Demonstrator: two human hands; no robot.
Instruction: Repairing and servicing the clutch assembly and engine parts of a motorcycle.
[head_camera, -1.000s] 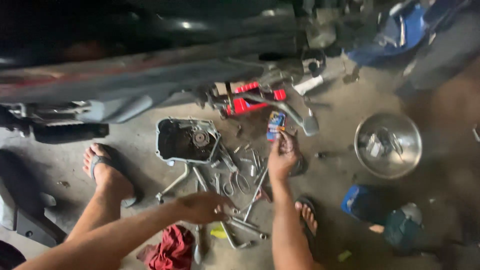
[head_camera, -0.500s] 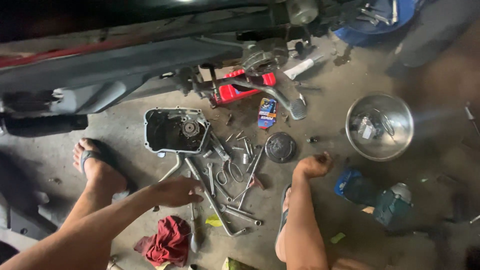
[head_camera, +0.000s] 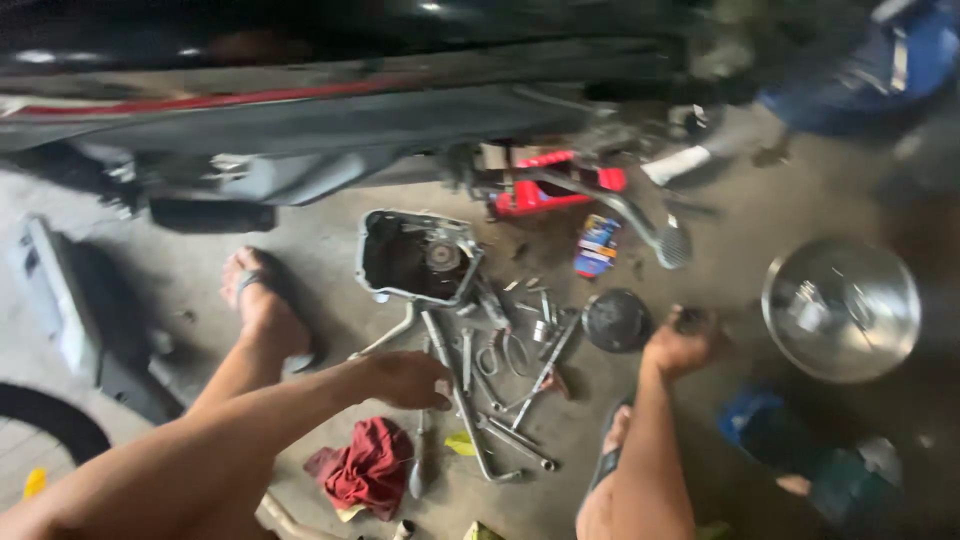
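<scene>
My left hand (head_camera: 405, 380) lies palm down on a scatter of metal wrenches and sockets (head_camera: 510, 385) on the concrete floor, its fingertips curled over a long L-shaped metal bar (head_camera: 470, 430). My right hand (head_camera: 680, 345) hovers to the right of the tools as a blurred fist, with a small dark round part (head_camera: 691, 320) at its fingertips. Just left of it lies a dark round cap (head_camera: 615, 320). A blue packet (head_camera: 597, 245) stands beyond that. A black open engine cover (head_camera: 415, 258) lies above the tools.
A motorcycle body (head_camera: 330, 120) spans the top, with a red part (head_camera: 545, 185) and a footpeg (head_camera: 672, 243) beneath it. A steel bowl (head_camera: 842, 308) holding small parts sits at the right, a red rag (head_camera: 368, 465) near my left arm. My sandalled feet (head_camera: 262, 305) flank the tools.
My right hand left the blue packet standing near the motorcycle and drew back toward me, now as a fist beside the round cap. My left hand stayed on the tools.
</scene>
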